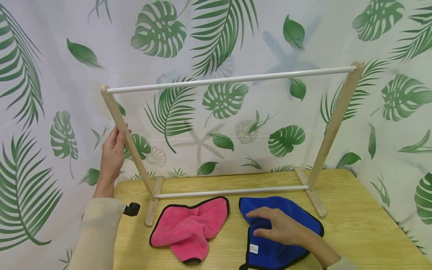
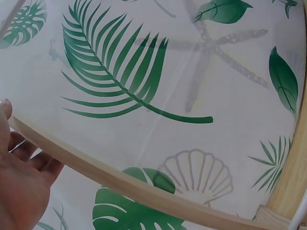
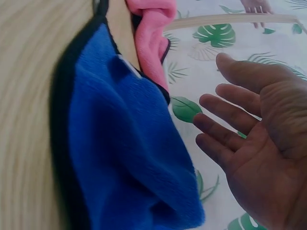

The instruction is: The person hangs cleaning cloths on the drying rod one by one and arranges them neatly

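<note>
Plainly, one rack, two cloths, two hands. Rack: pale wooden left upright (image 1: 137, 161) and right upright (image 1: 335, 127), joined by a white upper rod (image 1: 233, 78) and a white lower rod (image 1: 233, 192), standing on the wood-grain counter (image 1: 368, 228); stiff, probably light and easily shifted; best held by an upright, the smooth rods being likelier to slip. Left grip (image 1: 114, 152): fingers curled round the left upright, part-way up. Blue cloth (image 1: 293, 210): plush, black-bound, lying rumpled on the counter in front of the rack, toward its right; white label (image 1: 254, 249) near its left edge, black loop (image 1: 243, 266) at the near corner. Right grip (image 1: 276, 227): above the blue cloth, fingers loosely spread, thumb apart, holding nothing. Pink cloth (image 1: 194, 225): same type, black-edged, rumpled, left of the blue. Handling, both cloths: presumably light, soft and limp, not fragile, with nap enough to resist slipping; a pinch at one bound corner would let the rest droop, so two corners are the surer hold.
</note>
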Demonstrator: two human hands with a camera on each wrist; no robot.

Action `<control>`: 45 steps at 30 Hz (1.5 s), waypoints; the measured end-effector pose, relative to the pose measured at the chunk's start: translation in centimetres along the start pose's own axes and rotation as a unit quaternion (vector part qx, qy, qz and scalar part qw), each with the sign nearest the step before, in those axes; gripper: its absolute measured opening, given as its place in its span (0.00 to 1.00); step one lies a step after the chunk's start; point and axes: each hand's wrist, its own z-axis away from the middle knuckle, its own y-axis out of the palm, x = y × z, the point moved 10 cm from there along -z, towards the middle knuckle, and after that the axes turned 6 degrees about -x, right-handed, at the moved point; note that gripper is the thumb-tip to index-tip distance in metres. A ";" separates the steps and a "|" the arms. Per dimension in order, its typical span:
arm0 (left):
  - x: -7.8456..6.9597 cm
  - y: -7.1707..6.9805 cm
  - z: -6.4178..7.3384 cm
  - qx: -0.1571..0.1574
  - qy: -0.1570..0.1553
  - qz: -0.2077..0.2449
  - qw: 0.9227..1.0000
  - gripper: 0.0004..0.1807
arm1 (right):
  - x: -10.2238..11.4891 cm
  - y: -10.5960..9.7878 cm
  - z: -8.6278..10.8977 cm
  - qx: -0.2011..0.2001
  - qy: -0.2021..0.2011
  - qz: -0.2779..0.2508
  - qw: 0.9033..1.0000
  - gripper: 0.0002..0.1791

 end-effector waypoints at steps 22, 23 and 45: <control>0.1 0.0 -1.2 -0.043 -0.026 0.079 0.996 0.27 | -1.3 4.4 -0.2 0.085 0.009 0.009 0.996 0.27; 0.1 0.0 -1.1 -0.042 -0.024 0.080 0.996 0.28 | -1.4 4.7 -0.1 0.093 0.010 0.020 0.995 0.27; 0.4 -0.1 -1.5 -0.019 -0.024 0.120 0.992 0.29 | -1.6 5.9 0.2 0.112 0.030 0.060 0.991 0.05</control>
